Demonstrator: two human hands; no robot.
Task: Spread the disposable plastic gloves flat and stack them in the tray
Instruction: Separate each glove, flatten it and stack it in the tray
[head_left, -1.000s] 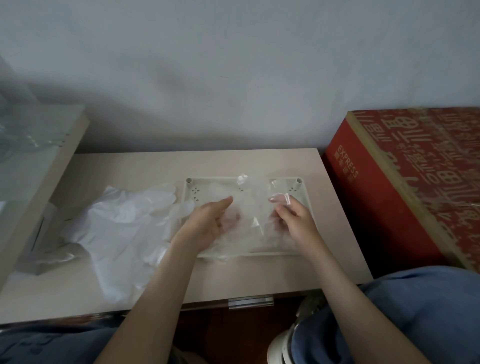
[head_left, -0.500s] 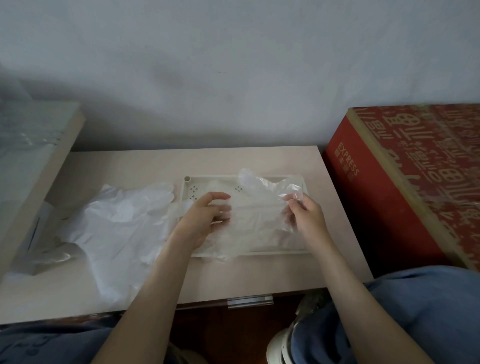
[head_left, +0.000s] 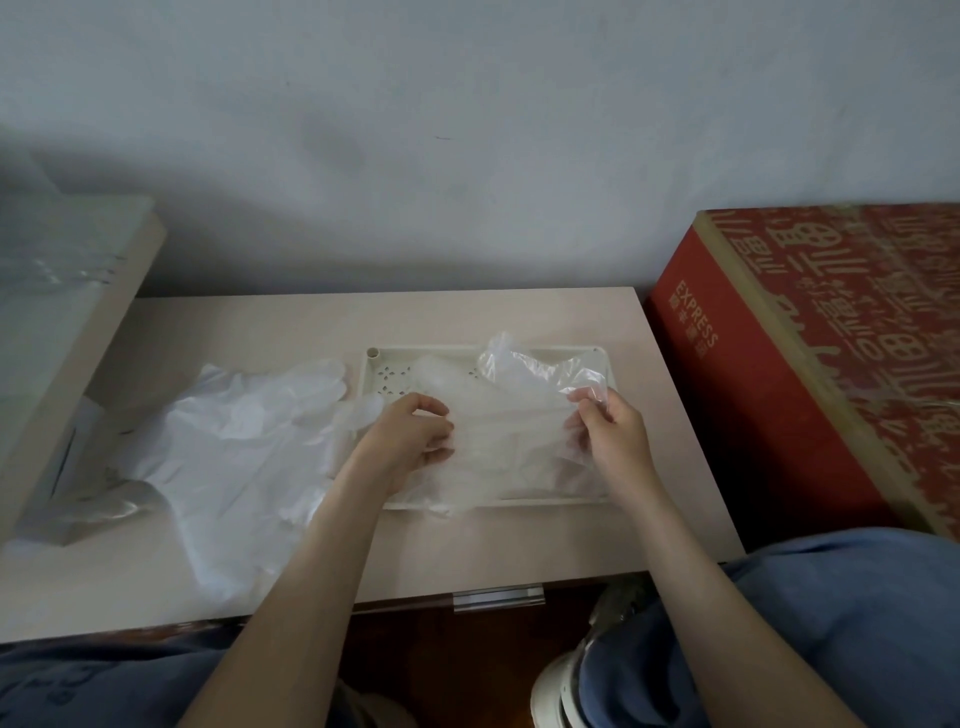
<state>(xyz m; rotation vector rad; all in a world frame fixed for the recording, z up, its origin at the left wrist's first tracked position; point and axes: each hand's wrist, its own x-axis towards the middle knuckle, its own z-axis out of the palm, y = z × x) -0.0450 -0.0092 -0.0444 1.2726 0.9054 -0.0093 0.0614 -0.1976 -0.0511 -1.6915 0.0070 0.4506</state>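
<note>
Pale wooden table (head_left: 519, 322) bearing two things.
A cream tray (head_left: 545, 502) lies on it, loose plastic gloves (head_left: 234, 441) heaped just to its left.

Thin, glossy clear plastic glove (head_left: 524, 410); matt cream plastic tray (head_left: 550, 354); smooth pale tabletop (head_left: 395, 322).

Single head view, looks forward-down, close over table (head_left: 519, 322), toward wall (head_left: 467, 130).

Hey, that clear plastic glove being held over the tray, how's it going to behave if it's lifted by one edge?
Probably very floppy: the clear glove crumples and sags between the left hand and right hand holding it. Likely near weightless, since its raised end stands up above the tray.
</note>
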